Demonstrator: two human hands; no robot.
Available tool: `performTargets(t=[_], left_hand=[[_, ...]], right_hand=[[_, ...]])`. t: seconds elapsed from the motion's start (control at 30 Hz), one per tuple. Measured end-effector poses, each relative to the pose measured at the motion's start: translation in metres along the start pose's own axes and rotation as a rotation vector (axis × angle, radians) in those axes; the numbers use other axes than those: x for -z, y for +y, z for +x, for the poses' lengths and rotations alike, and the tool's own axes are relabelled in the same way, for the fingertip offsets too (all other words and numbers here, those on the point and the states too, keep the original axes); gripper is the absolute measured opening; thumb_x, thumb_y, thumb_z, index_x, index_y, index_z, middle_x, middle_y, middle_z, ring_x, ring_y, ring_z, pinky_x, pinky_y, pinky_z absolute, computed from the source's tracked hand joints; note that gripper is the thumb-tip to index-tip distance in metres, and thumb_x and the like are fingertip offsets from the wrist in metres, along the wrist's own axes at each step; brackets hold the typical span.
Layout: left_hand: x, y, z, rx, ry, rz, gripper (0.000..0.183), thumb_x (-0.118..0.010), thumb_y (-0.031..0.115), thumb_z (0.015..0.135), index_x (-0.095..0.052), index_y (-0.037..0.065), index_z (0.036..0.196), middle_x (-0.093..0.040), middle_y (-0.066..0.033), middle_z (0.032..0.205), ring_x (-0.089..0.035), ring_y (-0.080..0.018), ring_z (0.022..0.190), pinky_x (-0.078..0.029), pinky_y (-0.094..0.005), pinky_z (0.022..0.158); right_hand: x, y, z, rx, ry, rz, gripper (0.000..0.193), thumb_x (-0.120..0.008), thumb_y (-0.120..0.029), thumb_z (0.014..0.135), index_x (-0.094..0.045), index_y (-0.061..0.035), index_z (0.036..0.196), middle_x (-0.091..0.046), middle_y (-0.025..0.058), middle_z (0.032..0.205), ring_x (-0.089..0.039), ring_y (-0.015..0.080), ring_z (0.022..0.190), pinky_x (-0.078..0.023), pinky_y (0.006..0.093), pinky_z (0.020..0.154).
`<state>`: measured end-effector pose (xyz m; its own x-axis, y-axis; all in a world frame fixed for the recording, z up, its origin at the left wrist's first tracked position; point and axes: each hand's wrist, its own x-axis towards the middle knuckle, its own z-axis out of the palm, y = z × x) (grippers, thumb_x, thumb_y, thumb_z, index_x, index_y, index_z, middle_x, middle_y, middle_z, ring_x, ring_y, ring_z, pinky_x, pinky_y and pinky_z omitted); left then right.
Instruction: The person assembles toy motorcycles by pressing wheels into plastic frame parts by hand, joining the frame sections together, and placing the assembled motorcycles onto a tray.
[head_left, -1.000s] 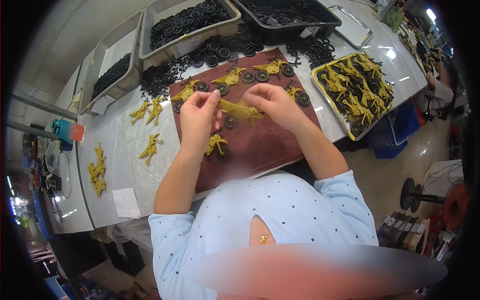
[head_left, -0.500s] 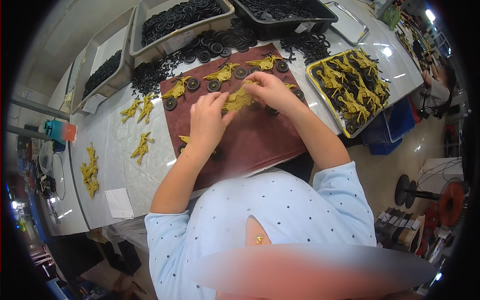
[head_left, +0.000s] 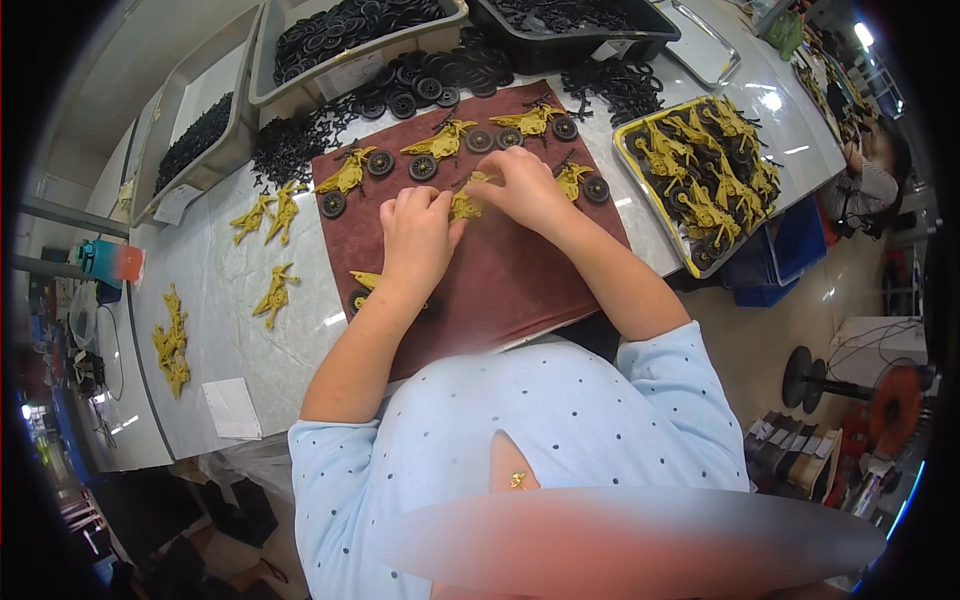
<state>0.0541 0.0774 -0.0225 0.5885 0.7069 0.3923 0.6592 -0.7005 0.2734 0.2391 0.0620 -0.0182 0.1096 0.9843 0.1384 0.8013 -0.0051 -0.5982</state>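
And here we are, mid-piece: a yellow toy motorbike (head_left: 465, 207) is up between both hands, over the far half of the dark red cloth (head_left: 500, 290). The left hand (head_left: 413, 235) has it from the left, fingers curled and closed on the body; the right hand (head_left: 525, 190) comes in from the far right, thumb and fingertips pinched together on the other end. There's hardly a gap in either grip, and the fingers cover so much that I can't tell whether this one has its wheels.

Along the far part of the cloth, three yellow bikes (head_left: 438, 137) lie in a row with black wheels (head_left: 423, 167) at or beside their ends; whether those are fixed on, I can't say. Another bike (head_left: 571, 181) lies to the right, partly behind the right hand, and one more (head_left: 367, 279) pokes out by the left forearm.

Over to the right, the yellow-rimmed tray (head_left: 627, 165) is well filled with bikes and dark wheels, and those look the furthest along. On the left, three separate yellow bodies (head_left: 275, 296) and a clump (head_left: 172, 345) lie without wheels, so I'd judge them not begun. Plenty left, then: the far bin (head_left: 345, 80) is heaped with wheels, and loose ones (head_left: 430, 88) spill in front. Call it part-way through.
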Motion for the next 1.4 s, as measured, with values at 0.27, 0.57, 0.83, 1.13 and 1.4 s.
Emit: performTargets(t=[0.27, 0.57, 0.83, 1.13, 1.4], left_hand=[[-0.002, 0.003, -0.001, 0.037, -0.038, 0.014, 0.036, -0.077, 0.019, 0.072, -0.067, 0.005, 0.104, -0.063, -0.0071, 0.101, -0.057, -0.0246, 0.098, -0.039, -0.0382, 0.084], [-0.001, 0.002, 0.01, 0.159, -0.155, -0.082, 0.032, -0.078, 0.018, 0.071, -0.064, 0.005, 0.096, -0.062, -0.009, 0.097, -0.058, -0.0288, 0.096, -0.043, -0.0412, 0.081], [-0.002, 0.0, 0.009, 0.164, -0.144, -0.057, 0.032, -0.08, 0.017, 0.068, -0.064, 0.004, 0.092, -0.061, -0.0125, 0.094, -0.058, -0.0303, 0.095, -0.045, -0.0425, 0.081], [-0.006, -0.001, 0.008, 0.155, -0.162, -0.091, 0.035, -0.078, 0.016, 0.071, -0.063, 0.001, 0.099, -0.061, -0.0128, 0.095, -0.058, -0.0325, 0.094, -0.047, -0.042, 0.082], [-0.015, 0.0, -0.006, -0.058, 0.056, 0.108, 0.031, -0.066, 0.01, 0.075, -0.059, -0.003, 0.102, -0.059, -0.0099, 0.084, -0.062, -0.026, 0.079, -0.051, -0.035, 0.073]], right_hand=[[-0.006, 0.003, 0.001, -0.012, -0.043, -0.022, 0.041, -0.077, -0.032, 0.073, -0.068, -0.0032, 0.101, -0.065, 0.0141, 0.096, -0.061, 0.0312, 0.096, -0.045, 0.0416, 0.086], [0.004, 0.009, -0.015, 0.262, 0.026, -0.073, 0.037, -0.073, -0.019, 0.076, -0.064, -0.0097, 0.111, -0.059, 0.0097, 0.115, -0.055, 0.0293, 0.107, -0.042, 0.0413, 0.092], [0.005, 0.009, -0.021, 0.626, -0.067, -0.252, 0.051, -0.071, -0.008, 0.072, -0.059, -0.0117, 0.121, -0.055, 0.0109, 0.129, -0.05, 0.0278, 0.122, -0.039, 0.0417, 0.1], [-0.006, 0.011, -0.009, 0.568, -0.107, -0.075, 0.048, -0.072, -0.007, 0.069, -0.064, -0.0087, 0.116, -0.057, 0.0141, 0.124, -0.056, 0.0321, 0.113, -0.045, 0.0406, 0.095], [0.014, -0.001, -0.014, 0.512, -0.203, 0.026, 0.046, -0.072, -0.008, 0.073, -0.063, -0.0061, 0.118, -0.056, 0.0148, 0.125, -0.054, 0.0344, 0.114, -0.043, 0.0408, 0.099]])
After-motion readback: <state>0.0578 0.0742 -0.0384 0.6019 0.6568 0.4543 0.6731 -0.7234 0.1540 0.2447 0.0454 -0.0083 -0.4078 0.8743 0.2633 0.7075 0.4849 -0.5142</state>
